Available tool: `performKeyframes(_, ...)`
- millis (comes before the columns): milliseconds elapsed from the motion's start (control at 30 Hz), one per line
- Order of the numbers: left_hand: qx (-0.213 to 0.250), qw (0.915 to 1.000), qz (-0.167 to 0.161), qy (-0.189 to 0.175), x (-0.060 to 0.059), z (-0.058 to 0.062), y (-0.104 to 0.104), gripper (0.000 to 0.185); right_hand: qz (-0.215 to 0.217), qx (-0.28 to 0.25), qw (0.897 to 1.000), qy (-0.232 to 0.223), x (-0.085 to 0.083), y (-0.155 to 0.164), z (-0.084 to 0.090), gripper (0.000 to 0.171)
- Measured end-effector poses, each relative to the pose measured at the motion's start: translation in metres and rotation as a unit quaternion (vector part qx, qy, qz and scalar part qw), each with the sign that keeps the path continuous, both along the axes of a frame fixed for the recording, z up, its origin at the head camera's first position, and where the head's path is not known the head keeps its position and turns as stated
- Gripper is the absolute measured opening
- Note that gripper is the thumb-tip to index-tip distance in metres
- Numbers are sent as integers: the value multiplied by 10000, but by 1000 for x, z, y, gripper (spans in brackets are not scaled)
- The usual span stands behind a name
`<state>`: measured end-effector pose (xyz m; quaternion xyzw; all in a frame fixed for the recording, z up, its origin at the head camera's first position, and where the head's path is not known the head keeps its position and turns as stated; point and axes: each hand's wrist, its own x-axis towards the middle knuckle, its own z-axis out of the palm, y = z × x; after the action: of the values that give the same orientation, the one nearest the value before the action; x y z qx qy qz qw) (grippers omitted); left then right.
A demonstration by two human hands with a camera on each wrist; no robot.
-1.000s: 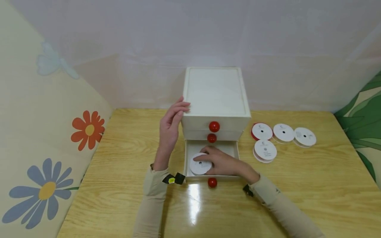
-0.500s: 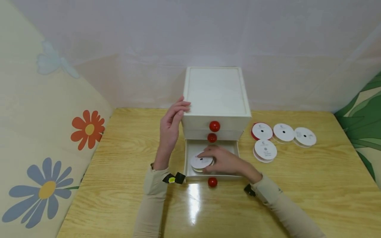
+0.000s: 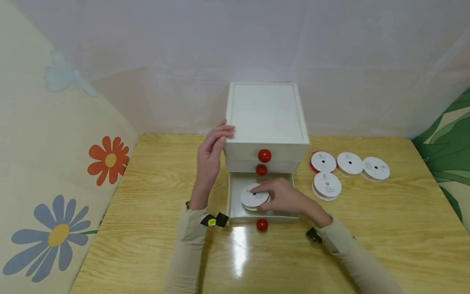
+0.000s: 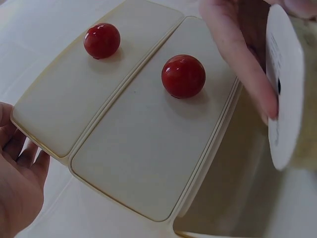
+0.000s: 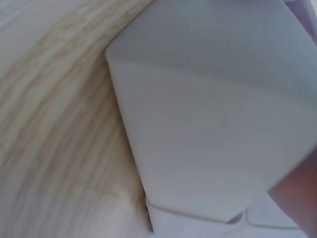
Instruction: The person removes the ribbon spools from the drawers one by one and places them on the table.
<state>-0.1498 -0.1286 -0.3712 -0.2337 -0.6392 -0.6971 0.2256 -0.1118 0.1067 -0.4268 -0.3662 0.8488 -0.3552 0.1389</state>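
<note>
My right hand (image 3: 284,197) pinches a white ribbon spool (image 3: 251,199) between thumb and fingers, over the pulled-out bottom drawer (image 3: 235,206). Seen from the left wrist, pale yellowish ribbon shows behind the white disc of the spool (image 4: 287,94). The white drawer cabinet (image 3: 266,112) stands against the backdrop, its two upper drawers closed. My left hand (image 3: 209,161) rests its fingers on the cabinet's left side and upper edge. In the right wrist view, the drawer's outer wall (image 5: 198,134) fills most of the picture and the spool is hidden.
Several more ribbon spools lie on the wooden table to the right, one with red ribbon (image 3: 323,162) and another white spool (image 3: 327,185) in front. A red knob (image 3: 262,225) sticks out from the open drawer's front. Painted walls stand at both sides.
My right hand has shifted right with the spool, which has come away from the drawer's left side and sits a little higher in view. My left hand stays on the cabinet.
</note>
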Motion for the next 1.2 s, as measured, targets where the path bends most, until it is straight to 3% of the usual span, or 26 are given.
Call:
performKeyframes(233, 8, 10000, 18, -16, 0, 0, 1, 23, -296, -483, 9982, -197, 6, 19, 11, 34)
performKeyframes(467, 8, 10000, -20, 33, -2, -1, 0, 25, -659, -581, 9953, -395, 14, 40, 25, 29)
performKeyframes(900, 3, 10000, -59, 22, 0, 0, 1, 24, -1020, -593, 9915, 555, 23, 96, 39, 35)
performKeyframes(1200, 17, 10000, 21, -86, 1, 0, 1, 22, -1394, -774, 9852, 628, 29, 122, 50, 36)
